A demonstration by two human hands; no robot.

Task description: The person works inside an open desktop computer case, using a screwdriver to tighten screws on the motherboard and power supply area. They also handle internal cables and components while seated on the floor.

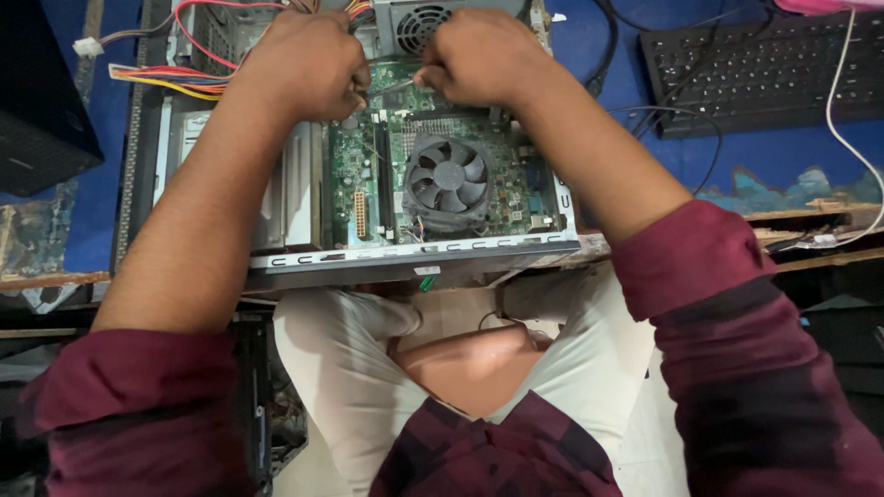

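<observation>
I see both hands at top centre of frame, inside the open PC case (414, 260), over the green motherboard (368, 175): left hand (308, 64) fisted shut, prob bracing smth I can't make out, right hand (479, 57) clenched round a thin metal tool (394, 86) aimed at the board's upper edge. CPU fan (447, 177) sits mid-frame just below them, keyboard (764, 69) upper right, well apart

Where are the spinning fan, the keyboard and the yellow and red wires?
fan (448, 178), head view, on its round hub.
keyboard (764, 64), head view, on its black keys.
yellow and red wires (170, 81), head view, on the bundle left of the left hand.
</observation>
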